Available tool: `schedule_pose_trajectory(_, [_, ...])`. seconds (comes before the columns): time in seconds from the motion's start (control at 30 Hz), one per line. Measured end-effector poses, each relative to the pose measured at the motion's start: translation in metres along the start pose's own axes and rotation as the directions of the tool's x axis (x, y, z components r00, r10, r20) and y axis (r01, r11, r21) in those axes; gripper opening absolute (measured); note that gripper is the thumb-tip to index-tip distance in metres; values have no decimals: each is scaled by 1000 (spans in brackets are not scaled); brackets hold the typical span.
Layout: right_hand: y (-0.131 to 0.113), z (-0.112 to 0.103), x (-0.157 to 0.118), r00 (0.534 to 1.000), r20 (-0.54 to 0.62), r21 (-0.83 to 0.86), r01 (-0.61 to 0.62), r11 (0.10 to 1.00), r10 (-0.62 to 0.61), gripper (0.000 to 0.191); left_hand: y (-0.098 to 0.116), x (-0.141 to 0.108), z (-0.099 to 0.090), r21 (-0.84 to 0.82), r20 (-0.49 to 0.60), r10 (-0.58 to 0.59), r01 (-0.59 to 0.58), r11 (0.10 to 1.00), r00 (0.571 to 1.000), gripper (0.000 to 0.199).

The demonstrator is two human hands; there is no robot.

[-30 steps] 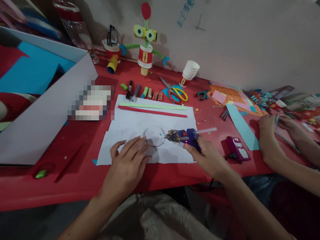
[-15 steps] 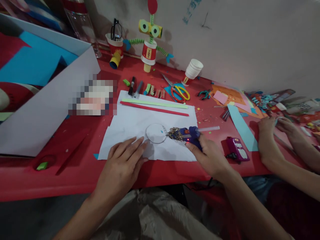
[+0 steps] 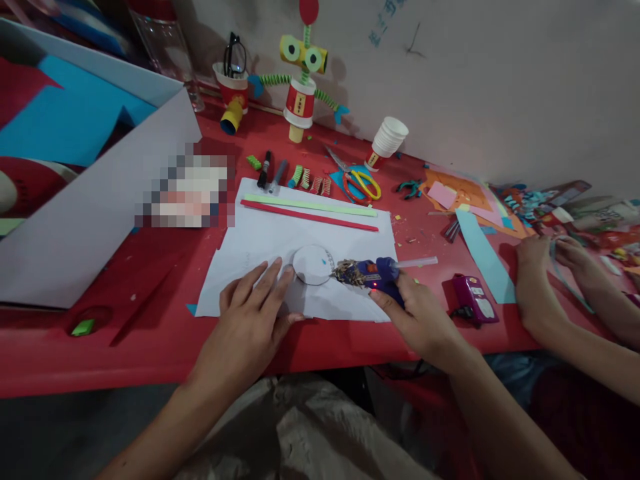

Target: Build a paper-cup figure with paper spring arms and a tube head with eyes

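Note:
My right hand (image 3: 417,319) grips a blue hot glue gun (image 3: 377,272), its light lit red and a clear glue stick (image 3: 420,262) poking out of its back. The gun's nozzle end, crusted with brown residue, is at the right rim of a white paper disc (image 3: 313,263). Dark marks show along that rim. My left hand (image 3: 250,320) lies with fingers stretched on the white paper (image 3: 220,280), fingertips near the disc's left edge. Above the disc lie a light green strip (image 3: 315,205) and a red strip (image 3: 310,216).
A white box (image 3: 135,193) stands at the left. Behind the paper are markers (image 3: 265,170), scissors (image 3: 363,183), pliers (image 3: 410,190), stacked paper cups (image 3: 390,140) and a paper-cup figure (image 3: 300,100). Right are a purple device (image 3: 475,299) and another person's hands (image 3: 535,267) holding a strip.
My left thumb has spread further from its fingers. The glue gun stays at the disc's right rim. The other person's strip now hangs more in view.

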State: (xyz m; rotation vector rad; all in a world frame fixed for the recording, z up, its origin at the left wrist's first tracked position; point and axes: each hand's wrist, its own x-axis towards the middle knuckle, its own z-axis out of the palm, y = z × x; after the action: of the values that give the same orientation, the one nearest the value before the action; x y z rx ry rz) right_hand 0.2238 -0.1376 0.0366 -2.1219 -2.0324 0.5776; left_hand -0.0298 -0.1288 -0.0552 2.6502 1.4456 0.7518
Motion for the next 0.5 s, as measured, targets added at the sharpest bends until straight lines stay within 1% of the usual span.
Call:
schedule_pose_trajectory(0.1, [-1,0,-1,1000,7,5,14,1000,-14,29,-2,-1,2,-27,-22,-20,19,999,1000,50])
schedule_pose_trajectory(0.23, [-2,-1,-2,999,14,13,36,999,-37,27,-4,-3,4,-73,-19,-59,57,996,998,52])
schedule_pose_trajectory(0.37, [-5,-1,-1,999,28,4,43,999,-43,24,-6,-4,4,-134,-24,-130,125,983,991,56])
schedule_pose_trajectory(0.5, [-9,0,0,996,47,-4,80,997,-80,23,-7,-5,2,-204,-39,-197,185,961,980,56])
